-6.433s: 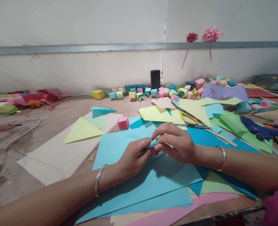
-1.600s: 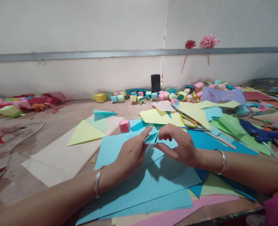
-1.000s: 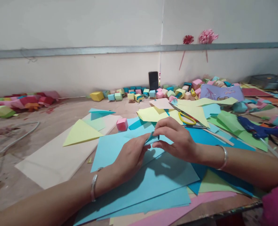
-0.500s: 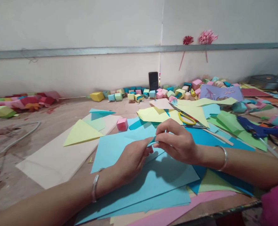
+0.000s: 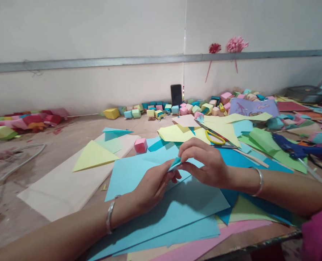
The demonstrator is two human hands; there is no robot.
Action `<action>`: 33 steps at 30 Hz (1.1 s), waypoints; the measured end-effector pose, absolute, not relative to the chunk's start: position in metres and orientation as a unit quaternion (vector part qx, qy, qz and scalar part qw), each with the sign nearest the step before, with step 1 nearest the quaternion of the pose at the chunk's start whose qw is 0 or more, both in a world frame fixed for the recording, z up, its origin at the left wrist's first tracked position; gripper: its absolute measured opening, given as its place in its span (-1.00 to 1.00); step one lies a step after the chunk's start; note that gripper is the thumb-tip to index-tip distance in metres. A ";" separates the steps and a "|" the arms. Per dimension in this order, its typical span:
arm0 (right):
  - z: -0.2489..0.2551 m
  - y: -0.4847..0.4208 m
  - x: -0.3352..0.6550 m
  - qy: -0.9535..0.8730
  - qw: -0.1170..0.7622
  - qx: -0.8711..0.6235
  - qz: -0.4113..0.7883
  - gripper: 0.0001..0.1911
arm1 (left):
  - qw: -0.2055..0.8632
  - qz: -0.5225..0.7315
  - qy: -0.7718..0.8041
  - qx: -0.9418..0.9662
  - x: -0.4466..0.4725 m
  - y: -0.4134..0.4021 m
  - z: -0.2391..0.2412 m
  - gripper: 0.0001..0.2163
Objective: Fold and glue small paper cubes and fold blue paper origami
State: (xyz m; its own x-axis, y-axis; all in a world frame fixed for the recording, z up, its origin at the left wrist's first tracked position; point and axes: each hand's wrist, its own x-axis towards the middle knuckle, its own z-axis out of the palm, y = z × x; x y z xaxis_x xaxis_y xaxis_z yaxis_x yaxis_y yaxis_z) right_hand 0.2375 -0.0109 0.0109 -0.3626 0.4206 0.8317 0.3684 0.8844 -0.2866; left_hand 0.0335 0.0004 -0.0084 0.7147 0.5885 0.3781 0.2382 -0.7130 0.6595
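Between my two hands is a small folded piece of light blue paper [image 5: 175,165]. My left hand [image 5: 155,185] pinches it from the left, its fingertips partly curled under it. From the right, the thumb and fingers of my right hand [image 5: 204,159] close on the paper's other edge. Both hands hover over large light blue sheets [image 5: 193,206] on the table. A small pink paper cube [image 5: 141,145] sits just behind the sheets. Scissors with yellow handles [image 5: 215,137] lie beyond my right hand.
A folded yellow paper [image 5: 95,156] rests on a cream sheet [image 5: 57,188] at the left. Many paper cubes [image 5: 136,113] line the wall around an upright phone [image 5: 176,94]. On the right are a blue glue gun [image 5: 291,146] and green paper scraps [image 5: 267,141].
The folded paper has tilted a little between my hands, showing more of its surface. My right fingers have shifted slightly on its edge. The view has moved slightly.
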 end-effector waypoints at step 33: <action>0.007 -0.009 0.239 -0.807 0.478 -0.323 0.127 -0.90 | 0.182 0.330 0.304 0.875 0.029 0.002 -0.011 -0.76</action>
State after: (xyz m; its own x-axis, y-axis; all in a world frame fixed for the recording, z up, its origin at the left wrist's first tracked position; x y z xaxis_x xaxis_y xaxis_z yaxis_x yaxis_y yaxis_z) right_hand 0.2386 -0.0088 0.0067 -0.3347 0.6430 0.6889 0.3994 0.7589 -0.5143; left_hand 0.0292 0.0015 -0.0115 0.5977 0.6517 0.4669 0.4123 -0.7493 0.5182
